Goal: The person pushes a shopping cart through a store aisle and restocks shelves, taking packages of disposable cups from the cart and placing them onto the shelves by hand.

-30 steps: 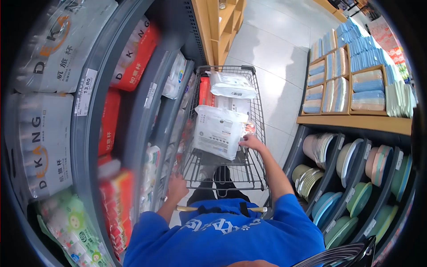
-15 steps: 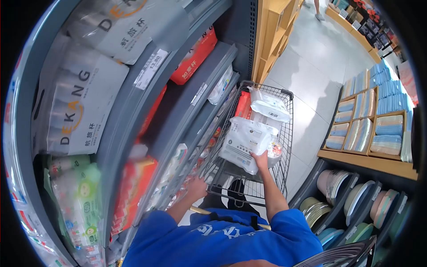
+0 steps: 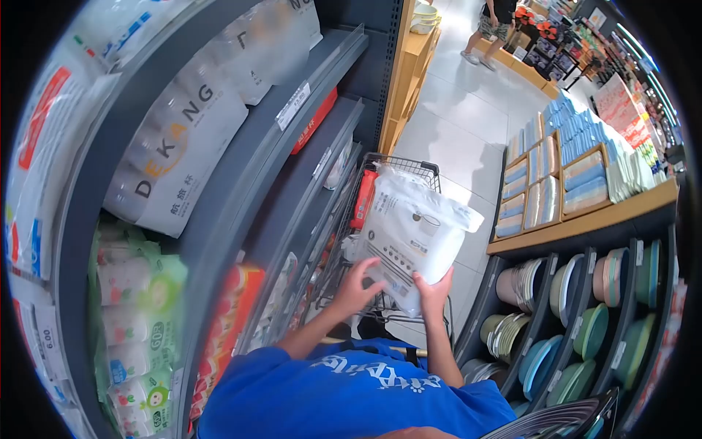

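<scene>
A white plastic package (image 3: pixel 413 234) with grey print and a small picture of a cup or bowl is raised over the shopping cart (image 3: pixel 441 175), tilted towards me. My right hand (image 3: pixel 434 289) grips its lower right edge, thumb on the printed face. At its lower left edge is my left hand (image 3: pixel 357 291), open, with thumb and fingers apart and fingertips right at the plastic. Behind the package, a red pack (image 3: pixel 363 199) shows in the cart; the rest of the load is mostly hidden.
Shelves on the left hold DEKANG cup packs (image 3: pixel 175 146), green tissue packs (image 3: pixel 139 322) and red packs (image 3: pixel 227 322). On the right stand bowls (image 3: pixel 526 285) in slots below folded towels (image 3: pixel 574 175). A person (image 3: pixel 491 33) stands far up the aisle.
The white package has come up out of the cart in my right hand. My left hand has moved from beside the shelf to the package. The view has shifted, and the shelves appear elsewhere.
</scene>
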The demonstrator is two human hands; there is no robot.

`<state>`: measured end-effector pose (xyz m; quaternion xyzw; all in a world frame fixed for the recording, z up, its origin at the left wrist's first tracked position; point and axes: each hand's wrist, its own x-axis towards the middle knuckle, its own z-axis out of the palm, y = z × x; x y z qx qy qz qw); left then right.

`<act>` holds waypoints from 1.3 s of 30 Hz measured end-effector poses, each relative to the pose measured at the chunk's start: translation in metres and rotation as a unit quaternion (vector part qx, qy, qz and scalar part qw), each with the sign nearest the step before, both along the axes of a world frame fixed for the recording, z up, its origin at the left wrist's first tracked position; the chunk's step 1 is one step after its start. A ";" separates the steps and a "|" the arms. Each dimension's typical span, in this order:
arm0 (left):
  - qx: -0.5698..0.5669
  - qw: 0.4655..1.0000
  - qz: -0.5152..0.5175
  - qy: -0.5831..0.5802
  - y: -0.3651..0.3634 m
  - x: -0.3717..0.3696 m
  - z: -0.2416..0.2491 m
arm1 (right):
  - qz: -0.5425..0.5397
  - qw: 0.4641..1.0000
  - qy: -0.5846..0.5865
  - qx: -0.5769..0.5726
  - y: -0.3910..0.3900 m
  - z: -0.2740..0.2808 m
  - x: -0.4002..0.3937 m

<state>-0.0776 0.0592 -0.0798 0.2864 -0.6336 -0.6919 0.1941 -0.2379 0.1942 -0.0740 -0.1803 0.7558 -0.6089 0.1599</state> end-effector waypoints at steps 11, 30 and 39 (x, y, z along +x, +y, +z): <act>0.212 0.951 0.100 0.200 -0.019 0.028 0.072 | 0.216 0.875 0.431 0.040 -0.015 0.090 0.140; 0.161 0.982 0.028 0.093 -0.052 0.084 0.077 | 0.151 0.976 -0.120 -0.097 0.069 0.074 0.027; -0.527 0.804 0.178 0.210 -0.064 0.104 0.161 | 0.022 0.988 0.053 -0.144 0.032 0.088 0.023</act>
